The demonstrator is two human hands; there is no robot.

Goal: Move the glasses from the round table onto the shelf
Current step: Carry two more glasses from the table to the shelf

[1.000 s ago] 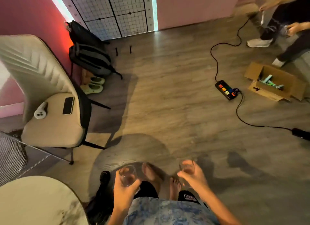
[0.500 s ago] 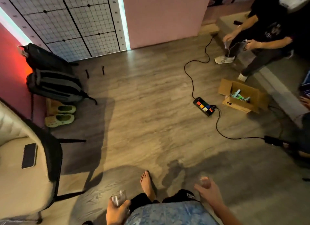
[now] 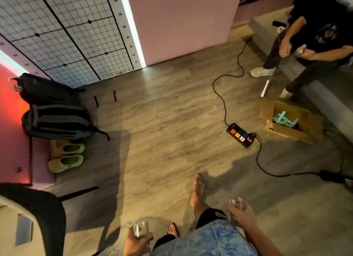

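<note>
Clear glass, two pieces, both in transit: one glass (image 3: 140, 229) grasped in the left hand (image 3: 136, 242), fingers wrapped round its lower part; a second glass (image 3: 236, 203) grasped in the right hand (image 3: 241, 215), fingers curled over its side. Each is carried low and roughly upright near the body, one per hand, probably so both go in a single trip. Neither round table nor shelf is in view. Wood-look floor (image 3: 168, 133), open ahead. Far right: black power strip (image 3: 241, 135) with trailing cable (image 3: 221, 95), a trip risk; cardboard box (image 3: 286, 120); a seated person (image 3: 315, 45). Left: backpacks (image 3: 55, 110), pale clogs (image 3: 66, 158), and near left, a chair (image 3: 28, 223).
</note>
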